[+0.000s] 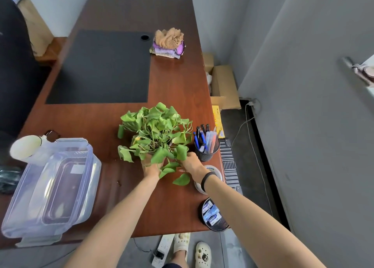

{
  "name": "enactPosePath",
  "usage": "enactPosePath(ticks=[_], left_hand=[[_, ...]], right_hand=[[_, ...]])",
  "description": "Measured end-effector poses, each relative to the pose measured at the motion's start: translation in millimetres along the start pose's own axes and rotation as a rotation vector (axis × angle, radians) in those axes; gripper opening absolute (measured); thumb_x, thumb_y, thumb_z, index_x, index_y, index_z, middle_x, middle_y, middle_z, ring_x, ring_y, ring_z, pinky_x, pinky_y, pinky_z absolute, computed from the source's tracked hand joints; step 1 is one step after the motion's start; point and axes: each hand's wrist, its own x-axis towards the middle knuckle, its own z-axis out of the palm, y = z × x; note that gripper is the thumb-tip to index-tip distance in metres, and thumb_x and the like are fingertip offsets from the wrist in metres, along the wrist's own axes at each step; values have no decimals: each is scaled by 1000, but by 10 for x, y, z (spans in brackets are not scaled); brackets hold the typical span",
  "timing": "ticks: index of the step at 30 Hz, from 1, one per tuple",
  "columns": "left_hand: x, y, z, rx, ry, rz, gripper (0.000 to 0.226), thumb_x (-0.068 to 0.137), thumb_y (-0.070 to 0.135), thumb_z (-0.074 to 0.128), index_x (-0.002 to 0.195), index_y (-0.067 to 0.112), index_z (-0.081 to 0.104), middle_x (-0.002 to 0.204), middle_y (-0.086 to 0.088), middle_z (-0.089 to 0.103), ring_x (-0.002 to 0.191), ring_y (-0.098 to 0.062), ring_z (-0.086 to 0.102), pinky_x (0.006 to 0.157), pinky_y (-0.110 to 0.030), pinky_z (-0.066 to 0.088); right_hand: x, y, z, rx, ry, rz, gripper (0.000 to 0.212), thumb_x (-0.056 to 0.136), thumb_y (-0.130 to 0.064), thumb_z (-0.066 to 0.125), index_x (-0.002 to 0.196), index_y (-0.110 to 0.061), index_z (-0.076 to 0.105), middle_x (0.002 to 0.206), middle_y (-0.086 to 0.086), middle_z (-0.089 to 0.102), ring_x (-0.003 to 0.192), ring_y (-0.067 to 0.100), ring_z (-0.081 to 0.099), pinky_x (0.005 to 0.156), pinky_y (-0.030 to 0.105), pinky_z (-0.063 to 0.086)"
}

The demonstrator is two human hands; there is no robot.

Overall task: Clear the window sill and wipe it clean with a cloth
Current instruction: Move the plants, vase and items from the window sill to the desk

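Observation:
A leafy green potted plant (155, 132) stands on the brown desk (178, 81), near its front right. My left hand (150, 165) and my right hand (191, 162) reach under the leaves on either side of its base, which the foliage hides. Both hands seem to hold the pot, though the fingers are covered. A pile of folded cloths (169, 42), tan on top and purple below, lies at the far right of the desk. At the right edge of the view a corner of the window sill (367, 75) shows with a small object on it.
A black mesh pen cup (206, 146) stands just right of the plant. Nearer me are a white tub (214, 171) and a round black holder (214, 217). A clear plastic box (52, 188), a pale cup (25, 149) and a dark mat (103, 67) lie left. Cardboard boxes (224, 85) fill the gap beside the wall.

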Motion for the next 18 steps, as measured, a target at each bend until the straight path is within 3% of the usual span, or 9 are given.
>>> enactPosePath(ticks=[2,4,7,9,10,13,16,18], left_hand=[[9,55,43,75,53,138,12,95,7,50,86,2,56,81,-2,52,92,-19,45,72,-12,36],[12,115,80,22,90,157,19,93,10,54,102,-6,60,96,-12,59,97,-22,52,75,-16,31],[27,54,-40,162,58,174,18,93,18,55,83,4,61,87,-9,60,97,-18,52,81,-24,38],[-37,16,-118,273,6,104,27,95,23,53,69,18,48,74,3,48,95,-15,44,89,-27,41],[-29,4,-133,316,-9,97,27,94,23,53,68,18,47,73,4,45,94,-15,43,85,-25,40],[-71,34,-150,319,116,367,4,88,10,61,89,6,60,83,0,53,86,-15,46,69,-16,31],[-147,30,-202,268,108,412,15,86,7,61,102,5,62,91,-2,58,88,-17,50,72,-21,35],[-194,15,-236,350,96,404,12,90,9,58,101,11,62,87,1,56,89,-15,46,65,-16,34]], right_hand=[[3,7,-12,-7,10,14,22,92,-13,56,70,-12,55,65,5,53,44,7,50,45,19,44],[4,16,-20,-30,29,35,26,92,-1,49,69,-12,53,65,5,52,33,2,49,41,17,43],[-9,21,-25,-58,52,44,26,91,3,44,72,-10,54,58,4,55,30,-1,50,38,14,44],[-17,30,-31,-75,46,37,20,90,4,46,77,-8,57,49,-1,56,31,-1,50,39,14,43],[-24,35,-31,-80,46,33,19,90,4,47,78,-8,57,47,-3,56,32,-1,50,40,14,43],[-70,37,-32,-89,37,25,19,89,3,48,76,-9,56,52,-1,55,36,1,50,44,17,43],[-148,23,-39,-131,36,6,26,88,4,52,66,-12,54,41,-6,51,31,0,46,40,14,41],[-185,20,-40,-139,22,-14,27,87,3,54,64,-12,52,45,-3,51,37,4,47,45,19,41]])
